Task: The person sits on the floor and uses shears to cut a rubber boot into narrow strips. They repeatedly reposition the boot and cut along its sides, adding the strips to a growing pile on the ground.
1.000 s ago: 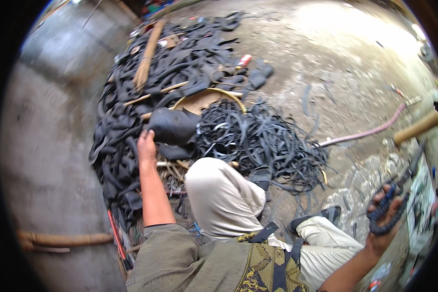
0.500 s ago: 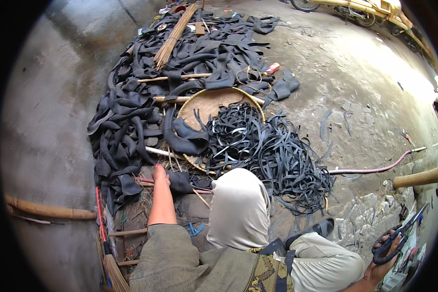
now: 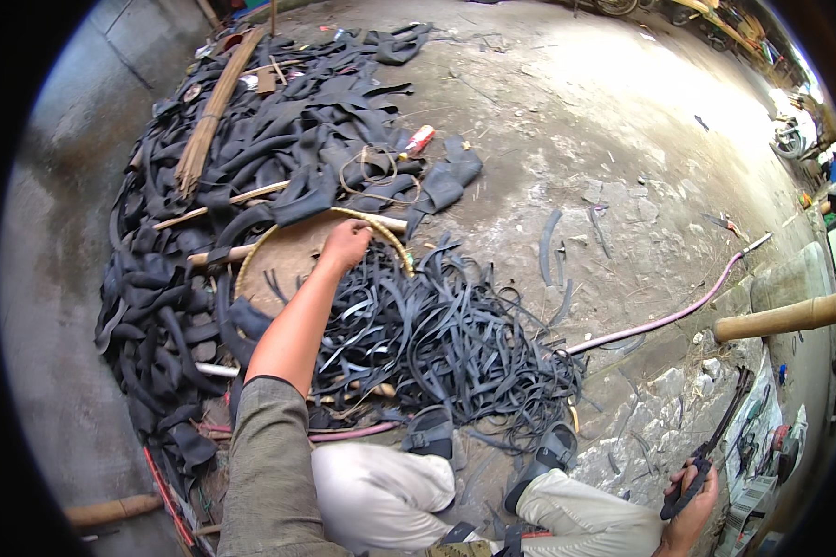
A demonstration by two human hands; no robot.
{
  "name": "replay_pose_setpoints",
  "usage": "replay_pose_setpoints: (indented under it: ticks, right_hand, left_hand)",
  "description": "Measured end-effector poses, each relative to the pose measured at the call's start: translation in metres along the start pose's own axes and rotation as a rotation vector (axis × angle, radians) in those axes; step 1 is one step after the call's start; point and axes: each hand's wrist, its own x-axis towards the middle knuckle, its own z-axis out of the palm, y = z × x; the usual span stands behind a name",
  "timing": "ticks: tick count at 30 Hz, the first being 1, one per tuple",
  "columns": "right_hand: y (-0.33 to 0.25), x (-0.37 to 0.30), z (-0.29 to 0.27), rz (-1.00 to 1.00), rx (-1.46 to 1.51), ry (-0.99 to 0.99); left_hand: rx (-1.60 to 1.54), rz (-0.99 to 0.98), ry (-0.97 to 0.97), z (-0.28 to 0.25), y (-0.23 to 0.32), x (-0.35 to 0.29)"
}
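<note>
My left hand is stretched forward over the round woven tray, close to its far rim. Its fingers are curled together, and whatever they may hold is too small to make out. Beneath and to the right of that hand spreads a tangled heap of thin black rubber strips, partly in the tray and partly on the ground. At the lower right, my right hand grips a pair of shears by black-wrapped handles. The dark blades point up and away from me.
Large black rubber pieces pile up at the left and far side, with a bundle of thin sticks on top. A pink hose and a bamboo pole lie at the right. A red bottle rests beyond the tray.
My left hand has left the black rubber piece near my knee and reached forward over the tray. My view has turned to the right. The shears stay in my right hand, now pointing more upright.
</note>
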Motion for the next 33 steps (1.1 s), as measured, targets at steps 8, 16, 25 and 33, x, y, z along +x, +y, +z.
replay_pose_setpoints:
  ticks: [8,16,25,33]
  right_hand:
    - [-0.015,0.042,0.006,0.224,-0.206,0.082]
    - [-0.011,0.069,0.013,0.415,-0.307,0.231]
    - [0.008,0.064,0.008,0.615,-0.249,0.225]
    - [0.027,0.055,-0.006,0.608,-0.195,0.185]
  left_hand:
    - [0.369,-0.159,-0.233,0.146,0.001,0.074]
    - [1.003,-0.098,-0.278,0.206,-0.041,0.091]
    - [1.268,-0.284,-0.347,0.218,-0.057,0.116]
    - [1.32,-0.291,-0.307,0.229,-0.076,0.127]
